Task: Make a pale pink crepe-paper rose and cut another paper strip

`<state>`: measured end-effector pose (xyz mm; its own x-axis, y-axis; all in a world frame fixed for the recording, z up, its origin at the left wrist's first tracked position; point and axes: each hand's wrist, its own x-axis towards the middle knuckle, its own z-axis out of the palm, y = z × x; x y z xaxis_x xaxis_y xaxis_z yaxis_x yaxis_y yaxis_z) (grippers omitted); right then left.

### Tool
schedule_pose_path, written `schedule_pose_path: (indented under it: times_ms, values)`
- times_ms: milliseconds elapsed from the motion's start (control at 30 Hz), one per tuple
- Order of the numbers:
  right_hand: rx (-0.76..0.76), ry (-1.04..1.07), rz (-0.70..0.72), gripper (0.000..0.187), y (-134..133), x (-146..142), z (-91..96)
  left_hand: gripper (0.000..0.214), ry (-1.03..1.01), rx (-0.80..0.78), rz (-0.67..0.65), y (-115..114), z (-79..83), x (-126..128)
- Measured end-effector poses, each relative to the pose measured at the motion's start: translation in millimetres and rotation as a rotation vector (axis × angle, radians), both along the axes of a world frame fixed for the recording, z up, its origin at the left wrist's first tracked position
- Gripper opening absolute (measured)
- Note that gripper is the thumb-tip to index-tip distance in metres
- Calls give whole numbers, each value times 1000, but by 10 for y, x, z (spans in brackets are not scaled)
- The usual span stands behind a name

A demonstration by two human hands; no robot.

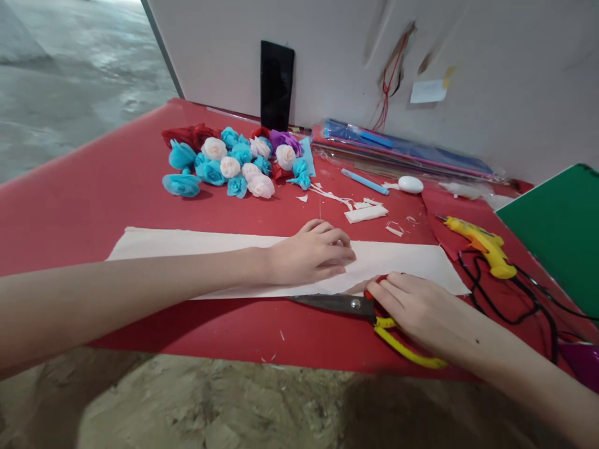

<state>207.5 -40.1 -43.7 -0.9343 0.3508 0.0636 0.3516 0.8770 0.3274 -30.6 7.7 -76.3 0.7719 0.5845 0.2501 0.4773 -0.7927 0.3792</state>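
A long strip of white paper (pixel 407 262) lies across the red tabletop in front of me. My left hand (pixel 311 252) rests on it near the middle, fingers bent and a little apart, holding nothing. At the strip's near edge my right hand (pixel 412 305) curls over the handle end of a pair of scissors (pixel 337 304). Their dark blades point left along the paper's edge, and a yellow handle loop shows below the hand. The right fingertips are partly hidden around a red part.
Blue, pink, red and purple paper flowers (pixel 234 159) sit at the back left. Behind them a black phone (pixel 277 84) leans on the wall. Paper scraps (pixel 367 214), a blue pen (pixel 365 181) and a yellow glue gun (pixel 482 243) with its dark cord lie toward the right.
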Motion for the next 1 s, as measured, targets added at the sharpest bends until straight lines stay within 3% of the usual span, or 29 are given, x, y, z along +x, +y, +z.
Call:
schedule_pose_path:
  times_ms: [167,633,833,1000]
  values:
    - [-1,-20,-14,33,0,58,29,25,-1,14,30,-19,0,105]
    - [-65,-14,-14,30,61,-70,3,24,13,9,32,-26,9,185]
    - [-28,30,55,22,133,-104,21,24,7,15,29,-23,17,180]
    - [-12,29,123,29,152,-66,46,24,-4,14,26,-24,1,180]
